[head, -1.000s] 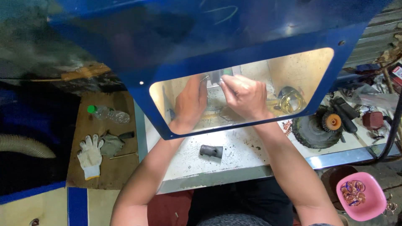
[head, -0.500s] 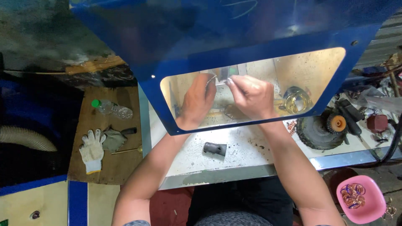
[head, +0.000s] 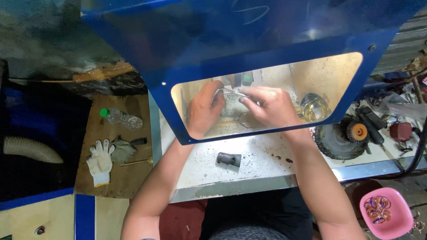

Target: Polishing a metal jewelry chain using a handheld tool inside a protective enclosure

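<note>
**Working a thin metal piece behind the blue shield**

Reaching under the big blue metal hood with the clear amber window (head: 338, 75), both bare hands are meeting behind that window. The left hand (head: 203, 109) is curling its fingers around one end of a thin, bent, silvery metal rod (head: 230, 92), and the right hand (head: 269, 106) is pinching the other end of the same rod between thumb and fingertips. The rod is sitting just behind the upper middle of the window, bridging the two hands.

Also behind the window, toward its right corner and just beside the right hand, a round glass jar of yellowish liquid (head: 314, 108) is standing on the speckled white worktop (head: 258, 164). Below the window's lower edge, between the two forearms, a short dark grey metal tube (head: 229, 159) is lying on that worktop.

Left of the window, well apart from it, a white knitted work glove (head: 100, 162) and a clear plastic bottle with a green cap (head: 121, 118) are lying on a brown wooden board (head: 95, 133). Right of the window, a black wheel with an orange hub (head: 342, 138) is resting. Below that, a pink plastic bowl of coppery rings (head: 386, 213) is sitting.
</note>
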